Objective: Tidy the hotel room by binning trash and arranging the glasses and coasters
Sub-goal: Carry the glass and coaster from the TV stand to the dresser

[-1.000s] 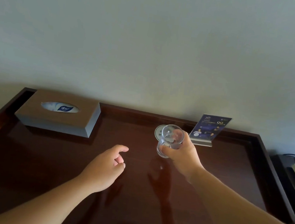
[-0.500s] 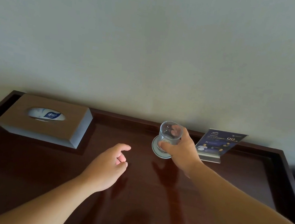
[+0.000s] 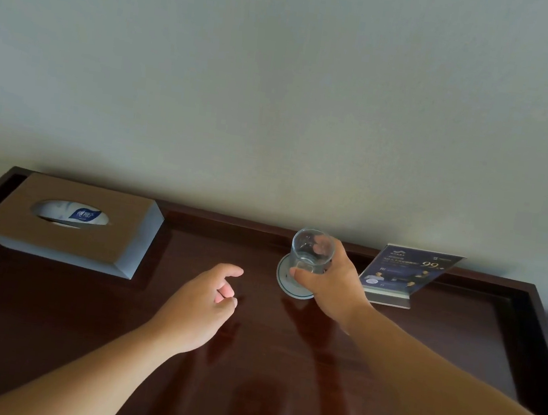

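The right hand [image 3: 334, 283] grips a short clear glass tumbler [image 3: 312, 250]. The thumb curls across the near side low down, and the fingers wrap round the far side, showing through the glass. The tumbler is upright over a round white coaster with a thin dark ring [image 3: 283, 279]; whether its base touches the coaster cannot be told. The coaster lies flat on the dark glossy wooden table [image 3: 45, 317], near the raised back edge below the pale wall [image 3: 280, 87]. Just right of the hand, a dark blue printed card in a slanted stand [image 3: 406, 272] leans back toward the wall. The left hand [image 3: 202, 302] hovers over the table to the left of the coaster, holding nothing, its fingers loosely curled and the index finger reaching forward. Farther left, near the back corner, sits 1 brown rectangular tissue box with grey sides [image 3: 116, 243], with a white and blue tissue pack showing through its oval opening.
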Action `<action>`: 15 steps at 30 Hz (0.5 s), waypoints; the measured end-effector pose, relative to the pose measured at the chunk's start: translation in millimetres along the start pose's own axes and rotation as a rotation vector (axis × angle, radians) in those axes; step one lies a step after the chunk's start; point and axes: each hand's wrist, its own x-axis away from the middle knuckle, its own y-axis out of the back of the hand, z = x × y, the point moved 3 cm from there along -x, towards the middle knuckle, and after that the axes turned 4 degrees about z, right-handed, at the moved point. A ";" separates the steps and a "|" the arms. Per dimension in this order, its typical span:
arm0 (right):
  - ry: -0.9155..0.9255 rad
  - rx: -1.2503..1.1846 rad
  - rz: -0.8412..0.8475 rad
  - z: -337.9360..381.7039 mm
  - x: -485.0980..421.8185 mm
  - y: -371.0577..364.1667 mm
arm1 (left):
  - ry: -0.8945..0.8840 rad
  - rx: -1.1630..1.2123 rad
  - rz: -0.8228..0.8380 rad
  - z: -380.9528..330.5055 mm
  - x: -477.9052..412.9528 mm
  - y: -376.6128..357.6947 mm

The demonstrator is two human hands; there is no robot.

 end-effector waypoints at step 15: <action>-0.077 0.053 -0.019 1.3 34.7 13.0 | -0.050 -0.012 0.004 -22.5 12.9 0.4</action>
